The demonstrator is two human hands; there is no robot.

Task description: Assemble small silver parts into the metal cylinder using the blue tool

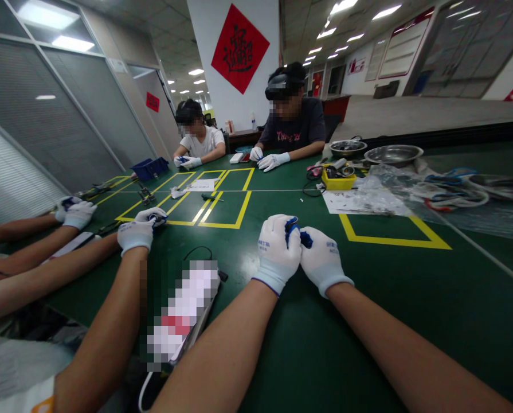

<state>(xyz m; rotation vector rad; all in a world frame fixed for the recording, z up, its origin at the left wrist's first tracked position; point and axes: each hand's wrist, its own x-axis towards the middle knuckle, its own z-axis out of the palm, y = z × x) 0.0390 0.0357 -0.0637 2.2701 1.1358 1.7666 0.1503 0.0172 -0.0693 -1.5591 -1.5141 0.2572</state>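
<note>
My left hand (277, 246) and my right hand (321, 255) wear white gloves with blue fingertips and meet above the green table (299, 355). Both have their fingers curled inward and pressed together, close against each other. Whatever they hold, if anything, is hidden by the gloves. To the lower left of them lies a phone-like item (187, 304), blurred out, with a white cable at its near end.
Yellow tape frames (219, 225) mark the table. Behind my right hand are a yellow bin (339, 180), plastic bags (380, 186) and metal bowls (394, 155). Co-workers' gloved hands (136, 229) work at the left; two people sit across, near a blue bin (149, 168).
</note>
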